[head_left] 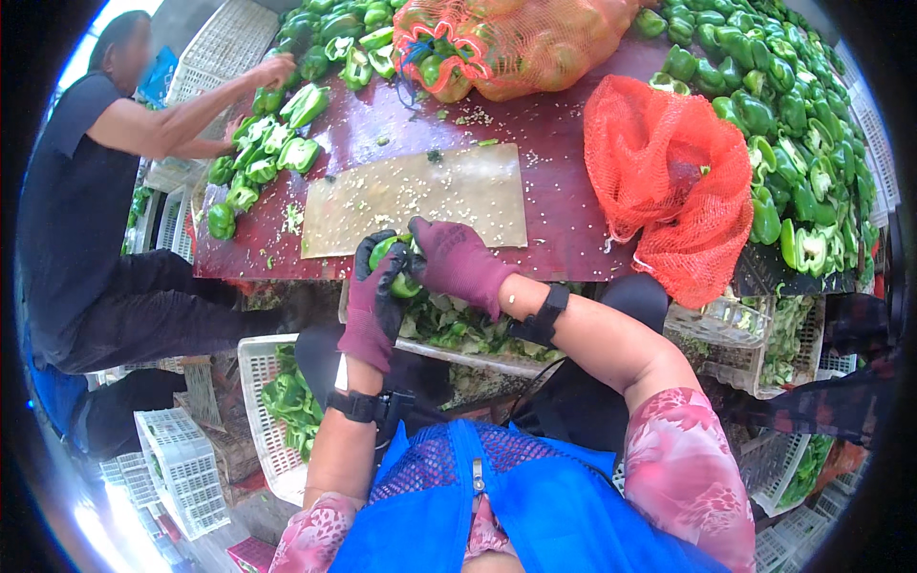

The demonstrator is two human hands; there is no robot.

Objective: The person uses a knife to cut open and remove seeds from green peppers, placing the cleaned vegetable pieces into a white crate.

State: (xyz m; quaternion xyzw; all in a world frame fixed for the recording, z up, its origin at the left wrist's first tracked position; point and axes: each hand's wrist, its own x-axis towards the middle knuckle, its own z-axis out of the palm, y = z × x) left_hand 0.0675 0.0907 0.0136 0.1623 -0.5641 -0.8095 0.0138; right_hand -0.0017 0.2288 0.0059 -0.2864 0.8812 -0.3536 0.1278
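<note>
A green bell pepper (405, 286) is between my two gloved hands, just off the near edge of the dark red table (564, 229). My left hand (374, 304), in a purple glove with dark fingers, wraps round it from the left. From the right, my right hand (457, 256) has its fingers curled against the pepper's upper side. The fingers partly cover the pepper, and I cannot make out a tool in either hand. Right beyond my hands lies a tan cutting board (420, 202) strewn with pale seeds.
Halved peppers (263, 158) lie at the left, where another person (105, 191) reaches in. An orange mesh bag of peppers (521, 48) sits at the back. An empty-looking red mesh bag (669, 172) lies right, beside a large pepper heap (793, 105). Below, a white crate (256, 382) holds green pieces.
</note>
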